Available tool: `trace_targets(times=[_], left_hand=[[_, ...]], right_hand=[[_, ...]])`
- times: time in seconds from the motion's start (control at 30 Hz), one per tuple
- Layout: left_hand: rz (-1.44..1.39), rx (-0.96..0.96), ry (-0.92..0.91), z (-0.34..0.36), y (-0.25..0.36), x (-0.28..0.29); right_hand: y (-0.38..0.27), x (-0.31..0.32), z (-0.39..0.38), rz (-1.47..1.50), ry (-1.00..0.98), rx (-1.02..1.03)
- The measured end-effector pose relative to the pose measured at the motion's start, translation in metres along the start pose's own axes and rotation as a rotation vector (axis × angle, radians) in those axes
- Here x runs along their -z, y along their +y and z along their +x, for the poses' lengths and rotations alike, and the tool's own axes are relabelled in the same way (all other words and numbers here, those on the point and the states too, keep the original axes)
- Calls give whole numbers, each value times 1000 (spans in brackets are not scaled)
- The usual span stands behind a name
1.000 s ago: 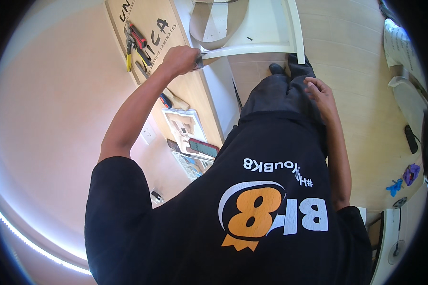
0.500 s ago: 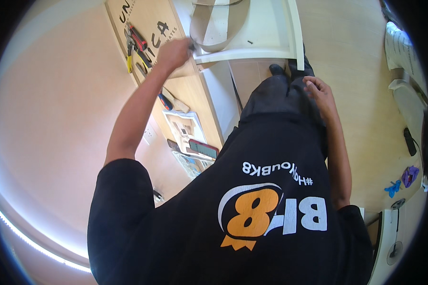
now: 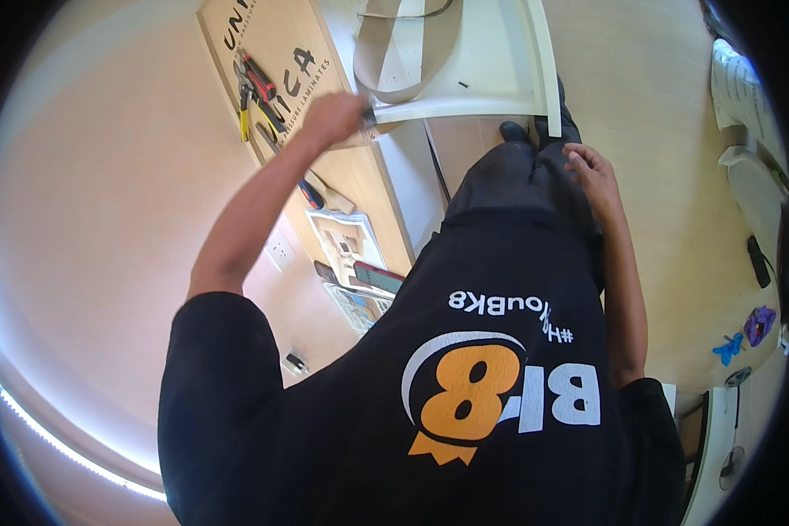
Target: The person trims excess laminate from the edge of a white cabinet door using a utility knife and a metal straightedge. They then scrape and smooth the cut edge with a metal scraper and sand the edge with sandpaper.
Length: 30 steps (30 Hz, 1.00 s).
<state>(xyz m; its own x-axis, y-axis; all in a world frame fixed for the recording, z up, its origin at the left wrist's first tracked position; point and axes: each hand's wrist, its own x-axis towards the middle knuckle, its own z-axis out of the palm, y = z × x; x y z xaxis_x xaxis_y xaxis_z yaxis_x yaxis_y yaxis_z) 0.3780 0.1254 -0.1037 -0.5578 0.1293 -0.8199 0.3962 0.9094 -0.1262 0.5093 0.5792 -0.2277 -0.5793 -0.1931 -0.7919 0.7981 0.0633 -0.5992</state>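
Observation:
My left hand (image 3: 335,119) is closed around a small dark object (image 3: 368,115), at the near left corner of a white drawer-like frame (image 3: 465,107). Blur and my fingers hide what kind of object it is. Inside the frame lies a curved grey-beige band (image 3: 373,77), with a small dark screw (image 3: 463,85) to its right. My right hand (image 3: 594,172) hangs beside my right thigh, just below the frame's right corner. Its fingers are loosely bent and slightly apart, with nothing visible in them.
On the wooden worktop (image 3: 359,180) at left lie red-handled and yellow-handled pliers (image 3: 256,83), a brush (image 3: 335,193), printed sheets (image 3: 346,232) and a phone (image 3: 377,277). Purple (image 3: 759,326) and blue crumpled items (image 3: 728,349) lie on the floor at right.
My left hand has moved a little right and down along the frame's near left corner, with the dark object still in it. My right hand has hardly moved.

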Motion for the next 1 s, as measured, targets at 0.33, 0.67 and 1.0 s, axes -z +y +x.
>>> trace_targets(times=[0.33, 0.67, 1.0], left_hand=[[18, -3, 118, 1, -2, -7], [-41, -15, 87, 0, -5, -17], [-93, -10, -86, -9, 4, -23]], right_hand=[[-4, 1, 1, 21, 45, -16], [-8, 1, 6, 18, 56, -24], [-2, 4, 9, 21, 56, -38]])
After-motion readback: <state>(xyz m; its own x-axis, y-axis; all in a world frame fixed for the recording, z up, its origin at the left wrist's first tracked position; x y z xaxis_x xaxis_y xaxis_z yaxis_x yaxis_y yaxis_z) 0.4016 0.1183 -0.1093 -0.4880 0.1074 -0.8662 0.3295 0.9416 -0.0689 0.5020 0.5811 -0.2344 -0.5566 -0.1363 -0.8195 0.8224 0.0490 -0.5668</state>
